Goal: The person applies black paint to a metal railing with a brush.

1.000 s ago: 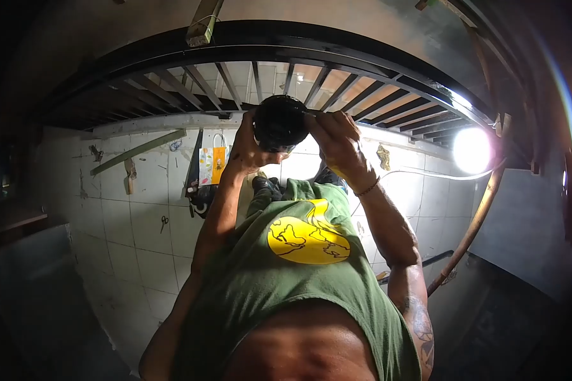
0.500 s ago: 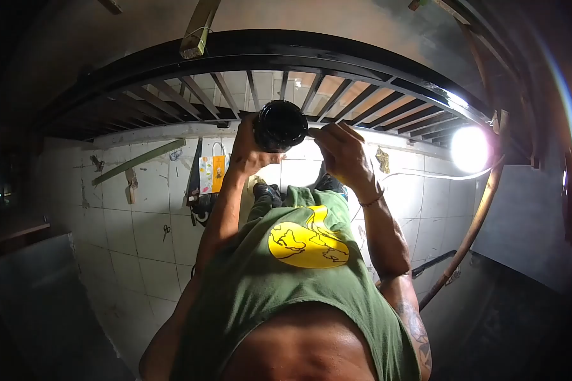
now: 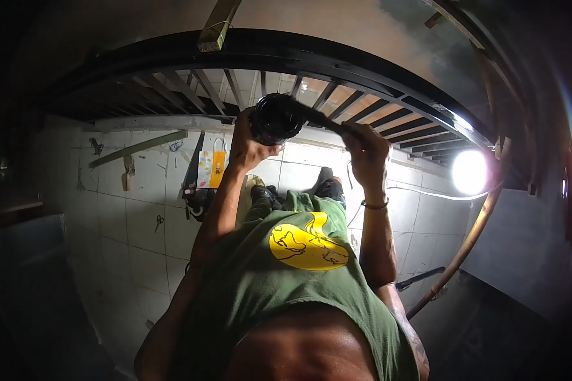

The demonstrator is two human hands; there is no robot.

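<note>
My left hand (image 3: 243,147) is wrapped round a black paint can (image 3: 270,127), its open top tilted toward me and dark paint inside. In my right hand (image 3: 368,146) is a dark paintbrush (image 3: 321,119), its handle end in my closed fingers and its bristle end over the can's mouth at the right rim. Both hands are held out in front of the green shirt (image 3: 254,289). Just beyond the can runs a glossy black metal railing (image 3: 337,56) with many slats.
A bright lamp (image 3: 470,171) with a white cable hangs at right by a bamboo pole (image 3: 476,232). Scissors (image 3: 159,221), a wooden strip (image 3: 143,148) and an orange-and-white bag (image 3: 217,166) lie at left on the tiles (image 3: 143,260). A wooden beam (image 3: 215,35) overlaps the railing.
My right hand has drawn away from the can to the right, and the brush shows lifted out across the rim. The can has shifted slightly left and up in view.
</note>
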